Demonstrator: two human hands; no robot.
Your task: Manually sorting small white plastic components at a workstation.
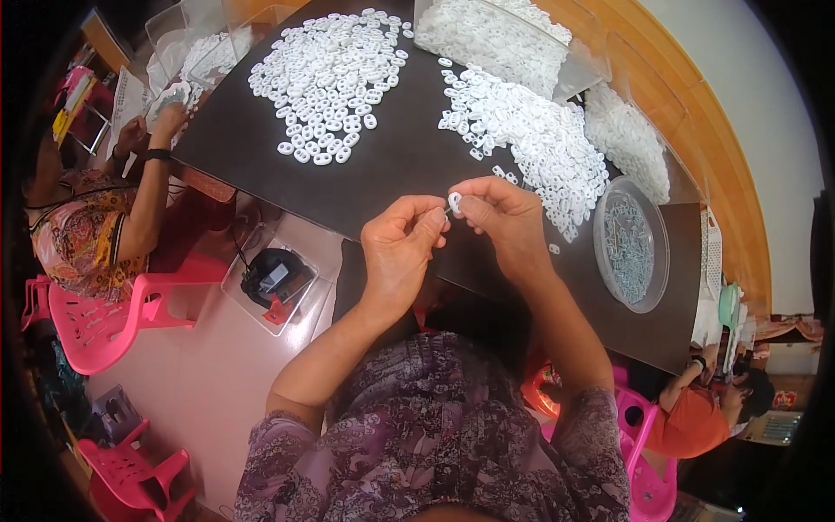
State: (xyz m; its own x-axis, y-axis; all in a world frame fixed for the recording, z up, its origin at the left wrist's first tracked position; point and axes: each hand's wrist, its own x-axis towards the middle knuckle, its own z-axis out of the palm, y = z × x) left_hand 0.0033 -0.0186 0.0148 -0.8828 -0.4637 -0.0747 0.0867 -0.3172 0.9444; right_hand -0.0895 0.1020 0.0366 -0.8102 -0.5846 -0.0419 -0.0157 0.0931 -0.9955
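Above the near edge of the dark table, my two hands meet at the fingertips. My right hand [504, 222] is closed, pinching a small white oval plastic piece [455, 202] with holes in it between thumb and forefinger. Closed as well, my left hand [402, 252] pinches what looks like a thin metal screw [447, 210], its tip against the white piece. Most of that screw is hidden by my fingers. Beyond my left hand lies a heap of white two-holed oval pieces [330, 78]. A pile of smaller white plastic parts [531, 139] spreads beyond my right hand.
A round clear tub [663, 261] of small metal screws stands at the right on the dark table [235, 130]. Clear bins [570, 83] of white parts line the far side. One person [96, 209] works at the left; another [696, 418] sits at the right. Pink chairs [96, 326] stand around.
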